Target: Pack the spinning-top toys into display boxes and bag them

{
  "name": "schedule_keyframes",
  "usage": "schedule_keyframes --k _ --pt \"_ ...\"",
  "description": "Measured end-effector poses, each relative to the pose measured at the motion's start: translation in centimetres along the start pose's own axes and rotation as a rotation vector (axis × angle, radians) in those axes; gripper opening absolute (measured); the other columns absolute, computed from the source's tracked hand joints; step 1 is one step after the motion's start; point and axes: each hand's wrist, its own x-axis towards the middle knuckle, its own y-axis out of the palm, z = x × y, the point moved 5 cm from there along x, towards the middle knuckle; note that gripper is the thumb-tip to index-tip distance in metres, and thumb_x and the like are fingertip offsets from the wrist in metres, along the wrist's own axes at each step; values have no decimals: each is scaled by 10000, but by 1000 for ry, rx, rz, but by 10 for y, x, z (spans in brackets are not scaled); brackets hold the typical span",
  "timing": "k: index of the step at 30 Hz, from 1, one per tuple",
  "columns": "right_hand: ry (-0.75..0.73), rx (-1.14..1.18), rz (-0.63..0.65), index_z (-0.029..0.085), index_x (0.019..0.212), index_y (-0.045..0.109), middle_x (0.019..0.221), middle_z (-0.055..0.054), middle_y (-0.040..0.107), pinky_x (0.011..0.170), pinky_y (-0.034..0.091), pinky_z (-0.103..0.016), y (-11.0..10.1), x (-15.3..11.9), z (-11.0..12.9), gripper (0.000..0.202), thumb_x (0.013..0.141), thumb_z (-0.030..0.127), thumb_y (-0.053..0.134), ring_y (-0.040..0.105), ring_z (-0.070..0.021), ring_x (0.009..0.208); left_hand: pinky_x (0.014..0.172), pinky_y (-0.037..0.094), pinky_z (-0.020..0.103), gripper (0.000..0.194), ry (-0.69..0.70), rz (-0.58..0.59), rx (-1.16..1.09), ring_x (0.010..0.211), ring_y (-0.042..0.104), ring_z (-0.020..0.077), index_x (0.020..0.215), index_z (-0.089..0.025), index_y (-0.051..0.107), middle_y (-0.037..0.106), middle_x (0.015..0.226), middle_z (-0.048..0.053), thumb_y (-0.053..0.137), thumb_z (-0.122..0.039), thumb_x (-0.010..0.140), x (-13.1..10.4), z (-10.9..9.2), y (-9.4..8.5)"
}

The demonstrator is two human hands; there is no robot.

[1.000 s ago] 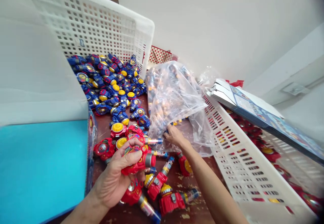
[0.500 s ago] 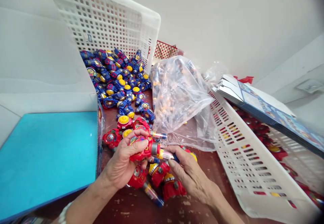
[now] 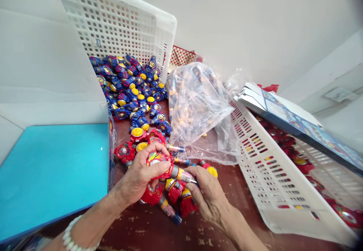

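My left hand (image 3: pixel 146 171) is closed round the body of a red plastic toy (image 3: pixel 159 159) with a bright patterned disc. From the toy's grey collar a clear labelled tube (image 3: pixel 184 175) points right. My right hand (image 3: pixel 208 190) pinches the far end of that tube, hiding its tip. Under and around my hands lie several more red toys; one below (image 3: pixel 151 194) has a tube with a blue end (image 3: pixel 171 212). A red toy with a yellow cap (image 3: pixel 211 171) rests just beyond my right hand.
A tilted white crate (image 3: pixel 119 20) spills blue-and-yellow toys (image 3: pixel 133 88). Behind my hands sits a clear plastic bag (image 3: pixel 198 111) of small tubes. At right, flat printed cartons (image 3: pixel 295 118) lie across a white basket (image 3: pixel 272 183) holding red toys. A light-blue panel (image 3: pixel 62 175) is at left.
The toy has turned slightly in my hands, its disc now facing up more, and its tube slants lower to the right. Both hands keep their hold. The view has shifted a little.
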Motion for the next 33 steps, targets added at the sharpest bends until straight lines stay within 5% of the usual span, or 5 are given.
schedule_keyframes --k 5,10,14,18,33 --pt "413 483 185 187 990 564 843 -27 578 649 419 -246 2 -6 -12 288 955 451 457 521 -137 726 526 371 208 198 276 -33 240 564 474 108 827 -188 615 564 690 10 709 -330 726 -8 -14 6" --pt "810 1095 400 196 908 483 583 93 243 388 139 -171 22 -20 -24 394 831 564 600 142 -58 457 584 401 229 125 359 7 376 628 509 152 748 -173 679 595 699 39 737 -249 668 -9 -20 14" --pt "422 472 155 209 1141 498 759 -7 511 549 391 -237 8 -8 -19 305 934 431 472 446 -130 612 436 332 183 240 74 -48 69 480 442 91 799 -185 607 549 607 -12 758 -298 652 3 0 4" --pt "41 -54 -24 178 1082 552 857 -77 611 667 421 -296 -4 -3 0 212 942 272 423 543 -184 732 315 242 143 335 -197 -72 -185 374 387 73 844 -210 520 493 519 -59 755 -311 628 7 19 7" --pt "439 607 42 171 862 579 684 23 470 540 310 -220 2 -2 -22 371 915 530 498 398 -93 585 327 246 142 329 -22 -51 -55 349 326 40 842 -205 526 494 505 -62 752 -354 655 7 5 8"
